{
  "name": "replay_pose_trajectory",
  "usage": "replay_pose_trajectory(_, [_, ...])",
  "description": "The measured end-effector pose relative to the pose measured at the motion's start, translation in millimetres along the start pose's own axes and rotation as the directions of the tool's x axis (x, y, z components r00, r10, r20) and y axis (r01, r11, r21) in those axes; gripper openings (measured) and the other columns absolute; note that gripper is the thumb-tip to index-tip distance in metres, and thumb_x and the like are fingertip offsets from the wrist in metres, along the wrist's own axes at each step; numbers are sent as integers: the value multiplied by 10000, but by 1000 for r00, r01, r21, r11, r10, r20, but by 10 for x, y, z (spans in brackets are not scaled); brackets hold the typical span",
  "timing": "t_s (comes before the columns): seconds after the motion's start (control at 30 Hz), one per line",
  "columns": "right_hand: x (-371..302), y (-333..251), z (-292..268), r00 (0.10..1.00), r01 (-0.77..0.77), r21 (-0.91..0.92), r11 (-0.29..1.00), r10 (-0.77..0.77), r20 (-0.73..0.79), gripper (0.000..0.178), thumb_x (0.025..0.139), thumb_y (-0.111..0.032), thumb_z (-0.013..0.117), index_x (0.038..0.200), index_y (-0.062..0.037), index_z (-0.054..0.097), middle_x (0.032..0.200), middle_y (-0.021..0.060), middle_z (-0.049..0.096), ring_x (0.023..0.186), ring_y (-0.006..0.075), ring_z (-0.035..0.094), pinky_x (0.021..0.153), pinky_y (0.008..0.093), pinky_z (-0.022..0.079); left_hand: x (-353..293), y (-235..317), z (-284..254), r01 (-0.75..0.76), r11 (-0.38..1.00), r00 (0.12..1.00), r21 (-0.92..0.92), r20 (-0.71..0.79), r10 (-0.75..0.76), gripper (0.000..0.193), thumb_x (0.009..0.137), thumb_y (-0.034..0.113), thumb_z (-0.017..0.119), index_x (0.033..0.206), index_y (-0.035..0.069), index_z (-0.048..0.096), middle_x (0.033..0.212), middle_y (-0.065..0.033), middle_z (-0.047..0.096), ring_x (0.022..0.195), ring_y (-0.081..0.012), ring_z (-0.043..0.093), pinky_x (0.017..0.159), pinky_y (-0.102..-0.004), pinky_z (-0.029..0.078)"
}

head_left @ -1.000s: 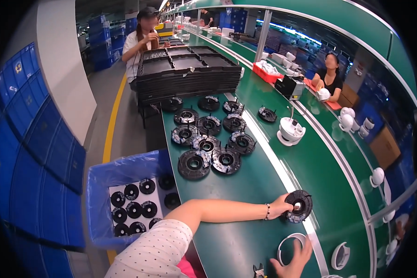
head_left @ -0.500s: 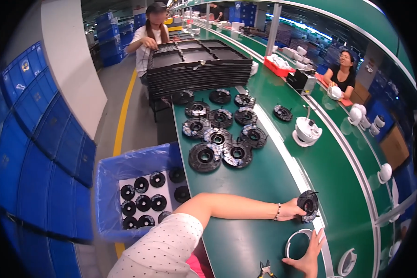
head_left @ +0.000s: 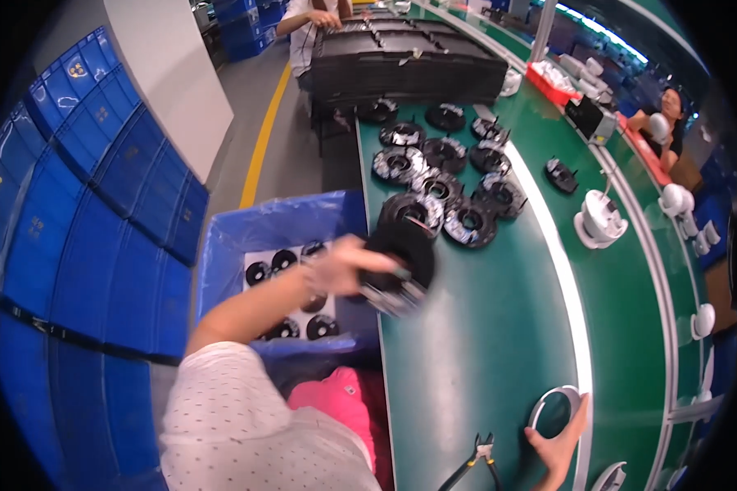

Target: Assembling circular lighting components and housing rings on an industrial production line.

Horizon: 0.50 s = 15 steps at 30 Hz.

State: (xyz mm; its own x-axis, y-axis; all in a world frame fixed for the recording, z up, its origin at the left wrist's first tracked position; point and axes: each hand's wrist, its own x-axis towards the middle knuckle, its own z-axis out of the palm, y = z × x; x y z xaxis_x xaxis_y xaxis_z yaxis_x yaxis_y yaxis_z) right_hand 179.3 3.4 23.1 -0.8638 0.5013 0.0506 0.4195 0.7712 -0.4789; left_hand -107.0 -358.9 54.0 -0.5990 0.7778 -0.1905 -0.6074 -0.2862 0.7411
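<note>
My left hand (head_left: pixel 344 266), blurred by motion, grips a round black plastic part (head_left: pixel 401 258) above the bench's left edge, beside the bin. A silvery, reflective patch shows on that part's lower side. At the lower right, my right hand (head_left: pixel 563 438) has its thumb and fingers around a white ring (head_left: pixel 546 407) on the green bench top. Near it lie pliers (head_left: pixel 481 454) with dark and yellow handles. Farther up the bench sits a group of similar black round parts (head_left: pixel 470 222), several with shiny wrapping on them.
A blue-lined bin (head_left: pixel 221 254) holding black discs (head_left: pixel 323 326) stands left of the bench. Stacked black trays (head_left: pixel 409 78) rise at the far end, with a co-worker (head_left: pixel 299 37) behind. A white rounded housing (head_left: pixel 600 221) and a black part (head_left: pixel 561 174) are on the right-hand line, where another person (head_left: pixel 667 131) sits.
My left hand has swung from the right side of the bench to its left edge, carrying the black part. My right hand stays at the white ring. The view has shifted.
</note>
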Motion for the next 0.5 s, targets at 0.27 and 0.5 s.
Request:
replay_pose_trajectory(0.27, [155,65,68,998,58,42,997,-57,-20,1115,404,-183,733,1334,-29,138,1328,200,250,1216,346,230,1012,412,203,-1774,-1630,-2428,-160,937,529,-309,-829,-183,210,686,53,568,893,19,547,875,-112,584,880,-249,548,809,-423,448])
replay_pose_trajectory(0.5, [44,206,101,1000,18,51,999,-17,-10,1145,398,-261,763,1319,14,140,1289,234,280,1192,364,248,993,425,218,-1675,-1375,-2519,-255,912,599,-321,-793,-111,93,712,70,513,793,42,548,865,-117,571,892,-270,539,850,-437,425])
